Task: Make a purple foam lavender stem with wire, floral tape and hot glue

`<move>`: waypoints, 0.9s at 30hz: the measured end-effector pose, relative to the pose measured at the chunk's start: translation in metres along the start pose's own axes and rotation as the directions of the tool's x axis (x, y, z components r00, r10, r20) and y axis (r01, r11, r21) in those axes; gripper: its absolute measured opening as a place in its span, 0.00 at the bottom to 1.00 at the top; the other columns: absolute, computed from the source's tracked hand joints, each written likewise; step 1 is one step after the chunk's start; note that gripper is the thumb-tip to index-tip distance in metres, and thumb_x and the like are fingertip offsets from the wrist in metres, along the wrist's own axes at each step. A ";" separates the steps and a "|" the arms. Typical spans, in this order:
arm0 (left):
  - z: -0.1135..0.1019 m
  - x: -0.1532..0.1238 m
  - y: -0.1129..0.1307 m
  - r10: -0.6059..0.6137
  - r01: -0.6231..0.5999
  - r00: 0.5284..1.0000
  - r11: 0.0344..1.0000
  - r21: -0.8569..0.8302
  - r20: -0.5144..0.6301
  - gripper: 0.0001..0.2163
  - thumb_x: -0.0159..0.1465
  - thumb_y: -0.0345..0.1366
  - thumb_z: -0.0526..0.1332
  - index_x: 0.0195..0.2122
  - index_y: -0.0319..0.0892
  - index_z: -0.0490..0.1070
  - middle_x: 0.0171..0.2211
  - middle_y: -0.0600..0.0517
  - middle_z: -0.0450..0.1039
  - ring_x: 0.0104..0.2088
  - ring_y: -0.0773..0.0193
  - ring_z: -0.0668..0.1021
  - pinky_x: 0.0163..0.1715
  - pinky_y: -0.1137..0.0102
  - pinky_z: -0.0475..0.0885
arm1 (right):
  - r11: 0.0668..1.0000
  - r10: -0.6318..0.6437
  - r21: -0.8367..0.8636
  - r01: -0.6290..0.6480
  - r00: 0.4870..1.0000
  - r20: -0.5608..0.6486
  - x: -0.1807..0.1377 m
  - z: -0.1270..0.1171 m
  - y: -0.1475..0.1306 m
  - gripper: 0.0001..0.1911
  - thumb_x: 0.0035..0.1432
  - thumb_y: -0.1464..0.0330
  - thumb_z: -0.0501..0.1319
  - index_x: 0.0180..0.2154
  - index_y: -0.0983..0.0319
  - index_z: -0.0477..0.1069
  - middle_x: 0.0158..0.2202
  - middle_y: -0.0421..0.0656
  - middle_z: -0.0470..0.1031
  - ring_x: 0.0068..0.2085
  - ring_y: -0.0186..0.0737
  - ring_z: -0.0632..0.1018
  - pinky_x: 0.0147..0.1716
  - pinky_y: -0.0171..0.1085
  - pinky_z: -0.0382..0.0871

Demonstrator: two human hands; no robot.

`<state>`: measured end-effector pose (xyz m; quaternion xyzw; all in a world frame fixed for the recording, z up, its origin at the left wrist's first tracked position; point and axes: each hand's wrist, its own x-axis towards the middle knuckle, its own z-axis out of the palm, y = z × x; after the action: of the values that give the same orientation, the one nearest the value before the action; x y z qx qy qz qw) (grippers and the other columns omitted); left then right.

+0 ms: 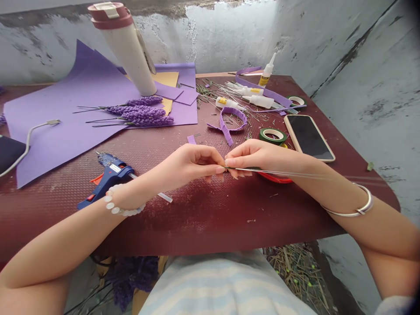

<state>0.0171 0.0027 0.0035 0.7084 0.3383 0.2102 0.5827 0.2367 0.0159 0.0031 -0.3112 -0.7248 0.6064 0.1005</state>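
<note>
In front of me, over the near middle of the table, my hands meet fingertip to fingertip. Thumb and fingers of my left hand (192, 162) pinch the green-wrapped end of some thin wire stems (278, 172). My right hand (257, 154) is closed on the same stems just to the right, and their pale lengths trail back across my right forearm. The fingers hide much of the wrapped end. Beyond my right hand lies a roll of green floral tape (273, 135). A red curved object (274, 177) is partly covered beneath that hand.
A blue glue gun (113, 177) lies beside my left wrist. Purple sheets (59, 118), purple flower stems (144, 113) and a tumbler (131, 57) occupy the back left. Further right are a curled purple strip (226, 127), glue bottles (260, 101), loose wires and a phone (310, 136).
</note>
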 end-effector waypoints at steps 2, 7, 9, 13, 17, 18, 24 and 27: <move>0.001 0.001 0.001 -0.004 0.004 1.000 1.000 -0.009 -0.021 0.04 0.61 0.30 0.64 0.34 0.33 0.74 0.29 0.52 0.75 0.27 0.74 0.72 0.29 0.79 0.70 | 1.000 0.009 0.008 -0.009 1.000 -0.002 0.000 0.000 0.000 0.18 0.63 0.57 0.56 0.27 0.63 0.69 0.25 0.37 0.58 0.28 0.32 0.58 0.28 0.36 0.47; 0.002 0.000 0.003 -0.013 0.012 0.998 1.000 -0.016 -0.064 0.04 0.59 0.30 0.65 0.31 0.34 0.74 0.26 0.53 0.75 0.25 0.74 0.74 0.28 0.78 0.71 | 1.000 0.022 -0.008 -0.022 1.000 -0.003 0.000 -0.001 -0.002 0.16 0.64 0.59 0.57 0.27 0.62 0.68 0.25 0.36 0.59 0.28 0.31 0.58 0.28 0.36 0.48; 0.002 -0.001 0.003 -0.031 0.030 0.997 0.999 -0.009 -0.070 0.04 0.59 0.31 0.66 0.30 0.34 0.74 0.24 0.53 0.75 0.25 0.72 0.75 0.29 0.77 0.71 | 0.999 0.034 -0.015 -0.034 0.999 0.005 -0.001 -0.001 -0.002 0.16 0.63 0.59 0.57 0.27 0.62 0.68 0.25 0.36 0.60 0.28 0.31 0.59 0.28 0.36 0.48; 0.002 -0.002 0.001 -0.038 0.039 0.997 0.999 0.026 -0.062 0.06 0.58 0.33 0.67 0.30 0.35 0.74 0.27 0.51 0.78 0.29 0.70 0.77 0.33 0.76 0.72 | 0.998 0.055 0.002 -0.055 0.998 0.006 -0.002 0.001 -0.005 0.17 0.63 0.59 0.58 0.26 0.62 0.65 0.24 0.36 0.58 0.27 0.30 0.57 0.27 0.36 0.47; -0.002 0.001 -0.003 -0.050 0.049 0.998 0.999 0.019 0.038 0.09 0.65 0.39 0.60 0.35 0.37 0.72 0.32 0.51 0.79 0.32 0.69 0.79 0.35 0.74 0.72 | 0.998 0.043 -0.038 -0.044 0.999 -0.024 -0.002 0.004 -0.005 0.18 0.62 0.60 0.59 0.24 0.62 0.62 0.24 0.35 0.56 0.26 0.30 0.56 0.26 0.36 0.47; -0.003 0.002 -0.004 -0.064 0.062 0.995 0.998 0.024 0.071 0.11 0.67 0.41 0.57 0.37 0.37 0.72 0.34 0.50 0.79 0.32 0.69 0.79 0.35 0.74 0.72 | 0.997 0.040 -0.065 -0.042 0.999 -0.031 -0.001 0.004 -0.005 0.17 0.61 0.60 0.59 0.24 0.62 0.62 0.24 0.35 0.56 0.26 0.30 0.56 0.26 0.36 0.47; -0.005 0.006 -0.010 -0.128 0.113 0.976 0.989 0.095 0.175 0.14 0.68 0.42 0.55 0.36 0.36 0.74 0.34 0.49 0.80 0.31 0.68 0.79 0.34 0.74 0.73 | 0.963 0.011 -0.269 -0.020 0.999 -0.036 0.003 0.002 -0.004 0.17 0.61 0.60 0.58 0.25 0.64 0.67 0.23 0.36 0.61 0.26 0.29 0.60 0.26 0.33 0.50; -0.004 0.005 -0.010 -0.126 0.116 0.981 0.990 0.075 0.150 0.13 0.66 0.41 0.57 0.35 0.36 0.74 0.31 0.49 0.79 0.30 0.68 0.79 0.34 0.73 0.74 | 0.964 0.017 -0.263 -0.026 0.999 -0.039 0.002 0.003 -0.005 0.18 0.61 0.57 0.58 0.25 0.63 0.67 0.23 0.35 0.59 0.26 0.29 0.60 0.25 0.33 0.50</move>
<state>0.0154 0.0101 -0.0059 0.7194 0.3415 0.1078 0.5952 0.2319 0.0149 0.0064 -0.3408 -0.7936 0.4999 0.0648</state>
